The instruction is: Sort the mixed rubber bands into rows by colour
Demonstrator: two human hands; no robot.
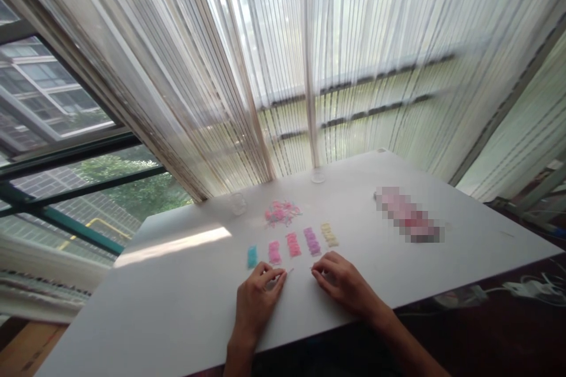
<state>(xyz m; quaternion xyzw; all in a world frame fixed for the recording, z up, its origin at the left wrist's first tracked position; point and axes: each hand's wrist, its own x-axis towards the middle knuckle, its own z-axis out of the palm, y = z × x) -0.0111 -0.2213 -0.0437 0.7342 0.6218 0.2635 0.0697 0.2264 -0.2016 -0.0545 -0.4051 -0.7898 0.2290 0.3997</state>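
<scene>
My left hand (259,297) rests at the table's near side, thumb and forefinger pinched on a small thin piece that pokes out at the fingertips. To its right, my right hand (342,283) is also pinched, with a tiny bit showing at its fingertips, too small to name. Beyond the hands lie small groups in a row: blue (252,256), pink (275,252), coral-red (292,244), purple (312,241) and pale yellow (329,234). Behind them is a loose pile of mixed pink and grey pieces (282,212).
On the white table (177,294), a clear container (238,204) stands at the back left and a clear round dish (317,176) at the back edge. A blurred-out pink object (407,215) lies to the right. White cables (530,288) are beyond the table's right front edge.
</scene>
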